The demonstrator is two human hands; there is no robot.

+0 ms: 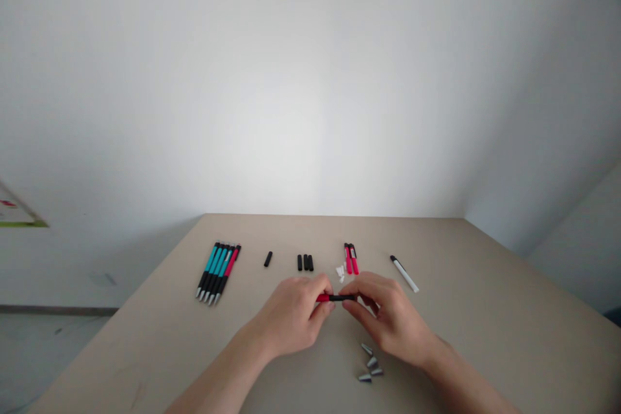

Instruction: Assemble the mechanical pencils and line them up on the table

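Note:
Both my hands meet over the middle of the beige table (485, 310). My left hand (294, 317) pinches the red end of a pen part (334, 297), and my right hand (388, 317) pinches its black end. The part lies level between the two hands, a little above the table. Just beyond my fingers lie two red barrels (350, 259) and some small white pieces (340, 271). Several grey metal tips (369, 362) lie beside my right wrist.
A row of several finished pens (218, 273), teal and one red, lies at the left. A single black grip (268, 259) and three more black grips (305, 262) lie behind my hands. A white refill with a black end (404, 273) lies at the right.

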